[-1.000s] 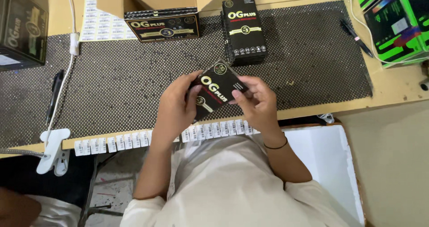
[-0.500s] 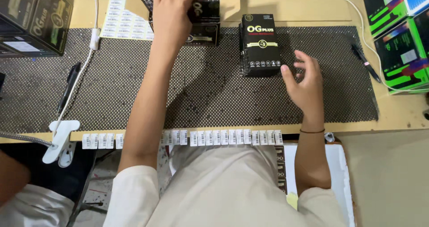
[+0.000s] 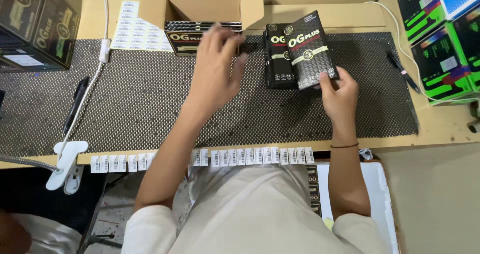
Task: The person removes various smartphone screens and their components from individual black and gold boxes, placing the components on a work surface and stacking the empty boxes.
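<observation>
Head view: right hand pinches the lower edge of a small black box, tilted up just above the dark mesh mat on the tabletop, beside a flat black box. Left hand is spread, holding nothing, near the open carton. The held box looks light, stiff, glossy; likely best taken by its long edges.
</observation>
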